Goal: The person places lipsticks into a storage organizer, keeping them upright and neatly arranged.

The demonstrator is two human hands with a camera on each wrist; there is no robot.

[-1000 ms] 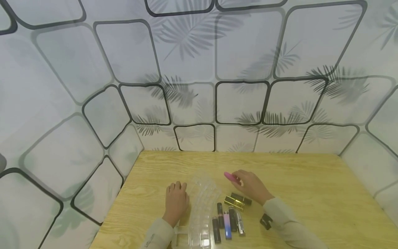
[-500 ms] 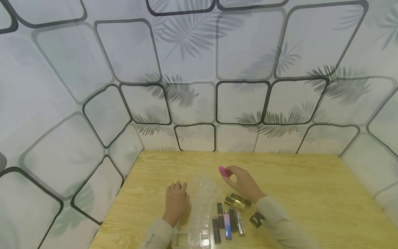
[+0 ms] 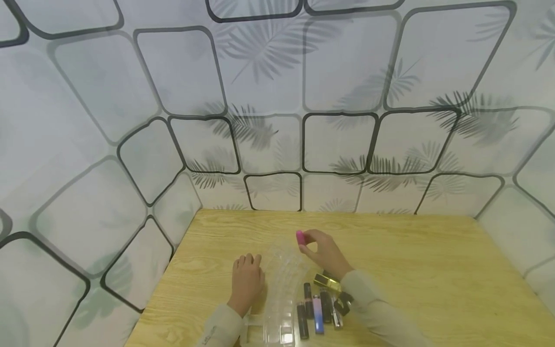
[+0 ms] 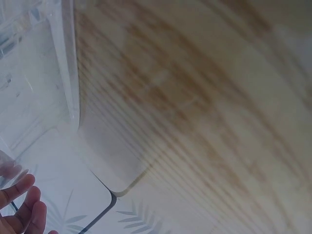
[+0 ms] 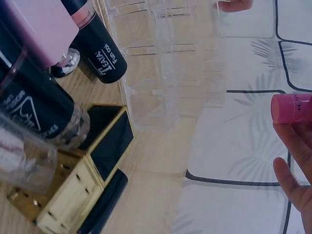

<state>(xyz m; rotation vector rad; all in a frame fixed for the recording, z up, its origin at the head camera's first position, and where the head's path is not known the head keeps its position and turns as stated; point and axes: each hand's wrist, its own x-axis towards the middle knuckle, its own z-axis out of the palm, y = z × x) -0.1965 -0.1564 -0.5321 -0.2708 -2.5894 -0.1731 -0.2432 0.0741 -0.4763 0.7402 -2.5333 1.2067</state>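
Note:
A pink lipstick tube (image 3: 300,237) is pinched between the thumb and fingers of my right hand (image 3: 324,251), above the far end of a clear plastic organizer (image 3: 277,301). In the right wrist view the tube (image 5: 291,108) shows small dark lettering. My left hand (image 3: 247,280) rests along the organizer's left side. Its fingers (image 4: 34,214) look slightly bent in the left wrist view, next to the organizer's clear wall (image 4: 63,63). The organizer has rows of small compartments.
Several cosmetic tubes lie right of the organizer: a black one (image 3: 302,322), a pink-to-blue one (image 3: 318,315) and a gold one (image 3: 326,282) among them. The right forearm partly covers some. Patterned walls (image 3: 269,144) border the wooden table (image 3: 416,270).
My right hand has moved left with the pink lipstick tube, from beyond the gold tube to the organizer's far end. The tube is turned more upright. My left hand stays in place.

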